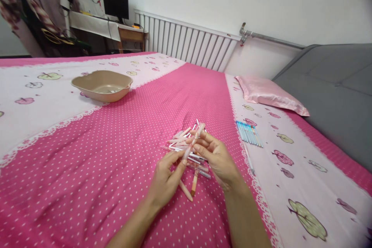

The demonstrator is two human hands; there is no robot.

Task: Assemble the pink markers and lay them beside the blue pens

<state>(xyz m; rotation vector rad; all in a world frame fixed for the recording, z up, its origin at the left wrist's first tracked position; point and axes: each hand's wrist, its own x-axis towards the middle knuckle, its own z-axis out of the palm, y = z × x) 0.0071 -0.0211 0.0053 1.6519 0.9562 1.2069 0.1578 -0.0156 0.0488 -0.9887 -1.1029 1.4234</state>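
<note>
A pale pink pen is held between my two hands, tilted with its upper end leaning away and to the right. My left hand pinches its lower end between thumb and fingers. Around the pen's middle and upper part, the fingers of my right hand are closed. Beneath both hands lies a loose pile of pens, mostly pink and white. One pen with an orange and brown end sticks out toward me. My hands hide part of the pile.
A row of blue pens lies side by side on the right, with a single pale pen near it. A beige basin sits at the left on the pink dotted bedspread. A pink pillow rests by the grey headboard.
</note>
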